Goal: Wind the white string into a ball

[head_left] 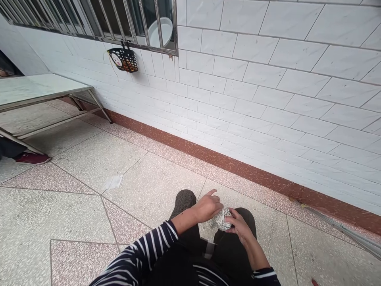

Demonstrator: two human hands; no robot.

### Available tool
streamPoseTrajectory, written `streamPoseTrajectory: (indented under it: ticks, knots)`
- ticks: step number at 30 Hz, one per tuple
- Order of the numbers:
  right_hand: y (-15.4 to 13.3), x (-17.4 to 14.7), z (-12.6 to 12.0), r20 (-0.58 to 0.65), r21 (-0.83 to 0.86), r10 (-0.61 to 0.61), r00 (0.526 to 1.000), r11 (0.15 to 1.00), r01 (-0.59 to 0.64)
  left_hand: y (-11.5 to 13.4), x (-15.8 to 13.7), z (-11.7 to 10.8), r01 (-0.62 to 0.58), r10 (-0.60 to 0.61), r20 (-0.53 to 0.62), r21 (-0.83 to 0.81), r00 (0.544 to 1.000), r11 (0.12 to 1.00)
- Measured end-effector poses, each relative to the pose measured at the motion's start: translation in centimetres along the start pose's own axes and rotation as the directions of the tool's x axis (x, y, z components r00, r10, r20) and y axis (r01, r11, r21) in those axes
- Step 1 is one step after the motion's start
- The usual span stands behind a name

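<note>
White cord bundle, right hand gripping, round basket label

The bundle of cord sits between the left hand and the right hand, over the legs, the wall ahead. To the left, paper lies on the floor; farther left the tabletop stands near the wall, a shoe on the floor at its near side. Ahead to the left, a basket hangs from the window bars with a basin behind them; on the right a bar lies along the foot of the wall.
</note>
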State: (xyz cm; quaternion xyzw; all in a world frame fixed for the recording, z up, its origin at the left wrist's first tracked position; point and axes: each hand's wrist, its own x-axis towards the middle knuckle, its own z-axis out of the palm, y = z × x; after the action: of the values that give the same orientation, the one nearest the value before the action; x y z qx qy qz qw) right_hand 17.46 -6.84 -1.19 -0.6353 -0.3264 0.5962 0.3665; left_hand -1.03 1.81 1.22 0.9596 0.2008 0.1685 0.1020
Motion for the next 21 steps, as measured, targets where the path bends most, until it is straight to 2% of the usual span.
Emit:
streamPoseTrajectory:
  ticks: [4,9,13,21]
  knots:
    - [0.8,-1.6,-0.2,0.178,0.192,0.024,0.984,0.980,-0.058,-0.5,-0.1,0.4,0.002,-0.005,-0.047,-0.057,0.999,0.998]
    - [1.3,-2.8,-0.1,0.255,0.428,-0.038,0.966,0.900,-0.077,-0.8,-0.1,1.2,0.056,-0.061,-0.039,-0.136,0.997,0.989]
    - [0.9,-3.8,-0.3,0.224,0.533,-0.085,0.971,0.845,-0.049,-0.9,0.1,1.3,0.088,-0.098,-0.049,-0.184,0.994,0.979]
    - [-2.5,-5.6,-0.7,0.056,0.525,-0.136,0.989,0.847,0.086,-1.4,1.4,0.5,0.169,-0.191,-0.062,-0.253,0.980,0.953]
